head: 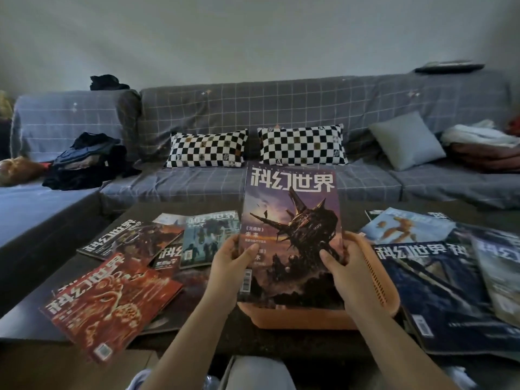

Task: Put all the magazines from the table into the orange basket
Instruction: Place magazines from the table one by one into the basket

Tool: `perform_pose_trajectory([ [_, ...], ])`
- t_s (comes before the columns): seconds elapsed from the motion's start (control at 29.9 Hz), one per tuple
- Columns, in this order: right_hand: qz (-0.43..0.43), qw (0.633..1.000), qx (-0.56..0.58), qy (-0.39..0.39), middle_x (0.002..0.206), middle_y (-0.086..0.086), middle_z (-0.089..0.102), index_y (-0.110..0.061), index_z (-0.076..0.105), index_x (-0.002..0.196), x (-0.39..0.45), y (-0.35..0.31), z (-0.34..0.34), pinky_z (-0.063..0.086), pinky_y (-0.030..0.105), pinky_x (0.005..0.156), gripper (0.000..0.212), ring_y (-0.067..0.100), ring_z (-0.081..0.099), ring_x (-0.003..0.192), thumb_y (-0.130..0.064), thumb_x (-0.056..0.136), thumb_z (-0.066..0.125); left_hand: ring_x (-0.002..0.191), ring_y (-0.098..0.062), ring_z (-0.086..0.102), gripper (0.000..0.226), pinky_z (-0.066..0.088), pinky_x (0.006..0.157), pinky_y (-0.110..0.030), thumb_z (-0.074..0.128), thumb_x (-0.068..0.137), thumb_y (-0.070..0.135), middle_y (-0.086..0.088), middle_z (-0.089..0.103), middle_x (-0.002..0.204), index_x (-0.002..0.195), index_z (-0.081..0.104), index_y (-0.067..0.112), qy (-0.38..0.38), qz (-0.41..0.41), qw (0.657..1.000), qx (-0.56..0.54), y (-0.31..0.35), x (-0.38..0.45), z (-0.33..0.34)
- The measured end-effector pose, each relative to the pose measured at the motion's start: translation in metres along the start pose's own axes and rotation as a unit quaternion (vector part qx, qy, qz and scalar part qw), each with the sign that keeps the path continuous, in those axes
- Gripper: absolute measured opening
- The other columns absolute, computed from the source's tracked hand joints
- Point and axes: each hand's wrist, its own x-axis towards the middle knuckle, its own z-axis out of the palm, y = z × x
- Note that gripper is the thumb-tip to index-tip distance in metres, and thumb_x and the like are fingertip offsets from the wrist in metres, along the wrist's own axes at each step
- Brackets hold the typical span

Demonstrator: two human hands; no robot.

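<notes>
A purple magazine (pixel 292 220) with a spiked dark ship on its cover stands almost upright, its lower edge down in the orange basket (pixel 380 280). My left hand (pixel 229 260) grips its left edge and my right hand (pixel 342 263) grips its right edge. The basket sits on the dark table (pixel 25 319) right in front of me. Left of it lie a red magazine (pixel 112 302), a dark brown one (pixel 129 240) and a teal one (pixel 209 240), overlapping. To the right lie a dark blue magazine (pixel 430 288), a light blue one (pixel 405 226) and a grey one (pixel 498 271).
A grey checked sofa (pixel 281 108) runs behind the table, with two chequered pillows (pixel 208 149), a grey cushion (pixel 406 142), a pile of dark clothes (pixel 90 161) at left and folded blankets (pixel 484 144) at right. My knees (pixel 253 372) are below the table's near edge.
</notes>
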Motion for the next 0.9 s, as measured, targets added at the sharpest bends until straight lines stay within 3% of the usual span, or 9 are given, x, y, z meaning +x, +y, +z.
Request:
perform_pose_trajectory([
  [0.1,0.005,0.998,-0.066,0.016,0.121,-0.01,0.051,-0.028,0.043,0.133,0.01,0.008,-0.019,0.031,0.028,0.084,0.047,0.018,0.046,0.12,-0.034,0.089,0.059,0.077,-0.01,0.073,0.014,0.055,0.06,-0.019,0.063,0.091,0.018,0.005,0.076,0.085,0.106,0.065,0.018,-0.007,-0.013,1.0,0.019,-0.015,0.008,0.028],
  [0.2,0.005,0.998,-0.057,0.008,0.134,-0.002,0.05,-0.025,0.04,0.136,0.026,0.019,-0.028,0.034,0.029,0.09,0.051,0.021,0.045,0.125,-0.025,0.089,0.06,0.076,-0.006,0.069,0.012,0.059,0.073,-0.029,0.063,0.092,0.024,0.01,0.069,0.092,0.103,0.066,0.023,-0.001,-0.026,0.997,0.07,-0.028,0.018,0.047],
  [0.27,0.008,0.998,-0.065,-0.001,0.134,0.002,0.051,-0.022,0.042,0.135,0.033,0.026,-0.031,0.035,0.028,0.09,0.05,0.021,0.047,0.123,-0.021,0.089,0.06,0.064,0.002,0.063,0.004,0.056,0.066,-0.02,0.062,0.092,0.029,0.014,0.067,0.079,0.093,0.066,0.029,0.004,-0.029,0.989,0.146,-0.034,0.023,0.055],
  [0.37,0.025,0.991,-0.129,-0.02,0.128,0.002,0.056,-0.022,0.045,0.13,0.042,0.038,-0.03,0.037,0.026,0.083,0.044,0.02,0.053,0.116,-0.023,0.089,0.06,0.063,-0.004,0.065,0.013,0.049,0.052,-0.014,0.061,0.092,0.028,0.008,0.069,0.074,0.081,0.059,0.034,0.005,-0.039,0.972,0.23,-0.043,0.025,0.063],
  [0.47,0.047,0.985,-0.168,-0.01,0.121,0.001,0.059,-0.021,0.045,0.128,0.048,0.047,-0.026,0.04,0.025,0.077,0.043,0.02,0.058,0.11,-0.025,0.088,0.061,0.064,-0.001,0.065,0.012,0.042,0.046,-0.012,0.061,0.092,0.026,0.011,0.068,0.078,0.091,0.053,0.035,0.01,-0.052,0.957,0.285,-0.047,0.026,0.065],
  [0.6,0.08,0.969,-0.233,0.007,0.104,0.0,0.062,-0.017,0.053,0.119,0.052,0.053,-0.021,0.037,0.016,0.064,0.033,0.013,0.061,0.087,-0.023,0.088,0.06,0.065,0.0,0.06,0.012,0.037,0.048,-0.011,0.056,0.095,0.023,0.014,0.062,0.084,0.102,0.052,0.031,-0.004,-0.045,0.932,0.36,-0.051,0.027,0.065],
  [0.7,0.082,0.968,-0.238,-0.006,0.104,-0.002,0.062,-0.018,0.057,0.113,0.056,0.058,-0.02,0.029,0.009,0.051,0.026,0.002,0.048,0.067,-0.024,0.088,0.061,0.075,-0.004,0.057,0.02,0.046,0.064,-0.017,0.052,0.096,0.021,0.003,0.057,0.113,0.115,0.06,0.023,0.003,-0.027,0.919,0.394,-0.053,0.028,0.064],
  [0.77,0.078,0.97,-0.229,-0.009,0.088,-0.008,0.059,-0.019,0.058,0.106,0.057,0.059,-0.02,0.027,0.009,0.047,0.02,0.0,0.045,0.061,-0.023,0.088,0.061,0.082,-0.009,0.059,0.026,0.052,0.076,-0.023,0.05,0.097,0.02,0.0,0.051,0.124,0.122,0.06,0.02,0.004,-0.024,0.918,0.395,-0.052,0.027,0.065],
  [0.9,0.099,0.974,-0.201,-0.037,0.077,-0.01,0.053,-0.018,0.058,0.101,0.056,0.058,-0.023,0.037,0.016,0.052,0.014,0.003,0.052,0.067,-0.023,0.088,0.06,0.081,-0.011,0.065,0.032,0.058,0.074,-0.028,0.05,0.096,0.016,0.0,0.054,0.123,0.126,0.059,0.022,0.004,-0.035,0.925,0.379,-0.053,0.025,0.066],
])
